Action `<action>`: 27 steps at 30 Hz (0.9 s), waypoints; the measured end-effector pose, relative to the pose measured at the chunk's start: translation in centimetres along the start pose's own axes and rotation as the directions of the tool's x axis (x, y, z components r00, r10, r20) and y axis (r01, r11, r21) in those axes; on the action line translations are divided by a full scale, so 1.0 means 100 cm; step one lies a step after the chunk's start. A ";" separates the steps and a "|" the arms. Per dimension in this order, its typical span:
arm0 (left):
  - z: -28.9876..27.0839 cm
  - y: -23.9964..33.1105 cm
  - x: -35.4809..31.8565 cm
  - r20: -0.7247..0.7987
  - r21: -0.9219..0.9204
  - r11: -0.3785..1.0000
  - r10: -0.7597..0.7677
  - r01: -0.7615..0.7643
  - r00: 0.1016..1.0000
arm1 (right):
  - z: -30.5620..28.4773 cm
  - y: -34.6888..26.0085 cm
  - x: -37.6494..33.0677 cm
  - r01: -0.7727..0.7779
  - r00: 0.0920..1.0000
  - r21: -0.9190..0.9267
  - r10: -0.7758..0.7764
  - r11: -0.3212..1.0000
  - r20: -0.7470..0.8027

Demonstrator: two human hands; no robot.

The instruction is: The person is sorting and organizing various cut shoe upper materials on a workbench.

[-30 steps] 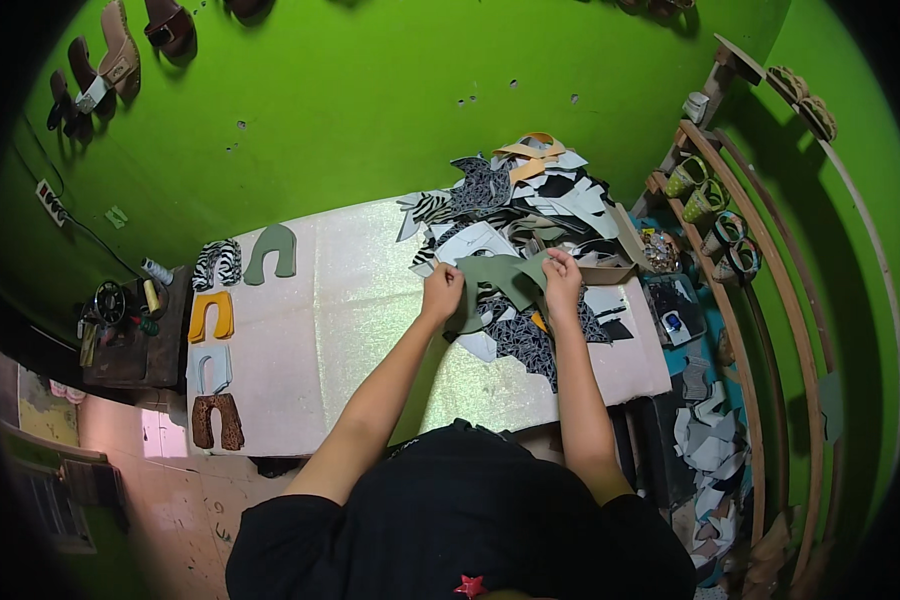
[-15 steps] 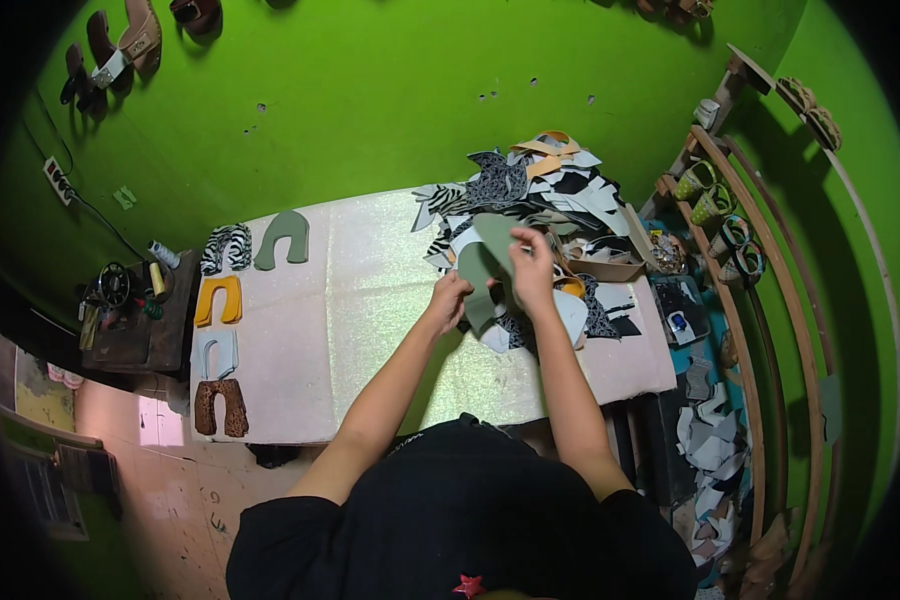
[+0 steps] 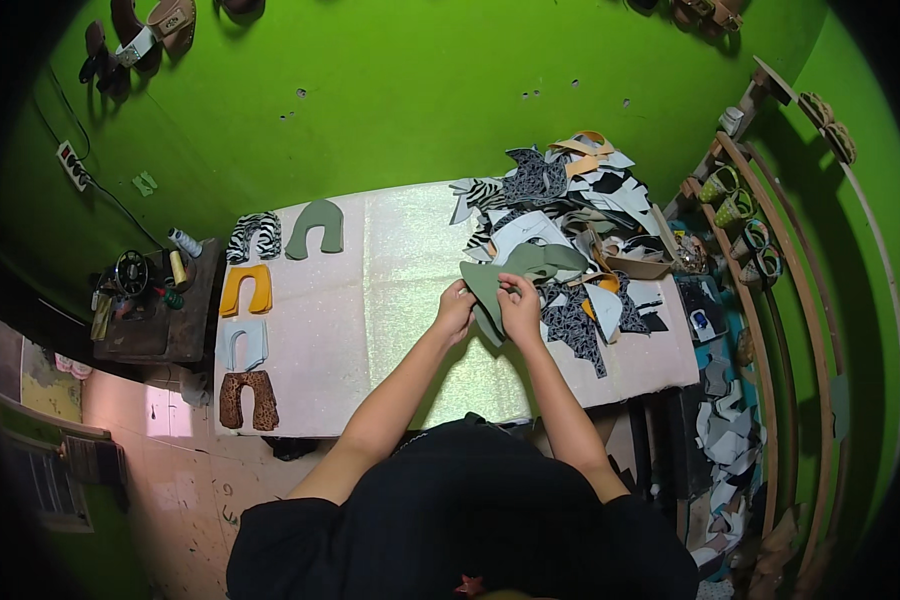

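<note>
Over the middle of the table, my left hand [image 3: 455, 309] and my right hand [image 3: 519, 309] both pinch a dull green sheet piece [image 3: 483, 287] with a pointed upper left corner. Its lower end hangs down between the hands. Just beyond my right hand, a curved green piece [image 3: 555, 258] lies on a heap of scraps [image 3: 530, 225]; whether it joins the held sheet I cannot tell. At the table's far left rests a stack of green U-shaped pieces [image 3: 316, 226].
More U-shaped stacks line the table's left edge: zebra-patterned [image 3: 255, 236], yellow [image 3: 246, 289], pale blue [image 3: 242, 344] and leopard-patterned [image 3: 248, 401]. A sewing machine [image 3: 135, 275] stands on the left. Wooden racks [image 3: 760, 230] with sandals stand at the right, beside scraps on the floor.
My hands have come lower and nearer to me. The green material has turned, showing a pointed corner, and a curved green piece now lies over the heap. The view has shifted slightly left.
</note>
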State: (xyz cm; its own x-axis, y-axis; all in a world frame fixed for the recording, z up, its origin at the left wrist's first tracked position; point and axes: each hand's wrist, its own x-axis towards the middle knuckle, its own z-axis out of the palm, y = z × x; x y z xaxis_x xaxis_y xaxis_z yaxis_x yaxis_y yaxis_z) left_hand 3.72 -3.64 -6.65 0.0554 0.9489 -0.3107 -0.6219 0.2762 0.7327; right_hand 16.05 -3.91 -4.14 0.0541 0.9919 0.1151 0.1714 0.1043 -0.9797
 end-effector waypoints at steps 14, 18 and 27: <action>-0.038 0.058 -0.028 0.255 -0.199 0.944 -0.211 0.265 0.944 | 0.064 -0.018 -0.033 0.224 0.971 -0.198 -0.236 0.954 -0.036; -0.062 0.066 -0.030 0.214 0.075 0.973 -0.229 0.217 0.950 | 0.076 -0.026 -0.039 0.151 0.985 -0.154 -0.135 0.976 0.111; -0.101 0.113 -0.046 0.181 0.226 0.940 -0.297 0.254 0.938 | 0.077 -0.018 -0.019 0.233 0.964 -0.205 -0.197 0.951 0.180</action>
State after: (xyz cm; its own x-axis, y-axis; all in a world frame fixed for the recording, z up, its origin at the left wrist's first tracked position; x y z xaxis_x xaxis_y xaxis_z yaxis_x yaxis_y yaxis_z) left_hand -11.46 -6.48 -3.09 0.3781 0.8354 -0.3990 -0.3944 0.5353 0.7469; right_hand 8.03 -5.43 -3.84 -0.1587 0.9485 0.2743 0.3773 0.3150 -0.8709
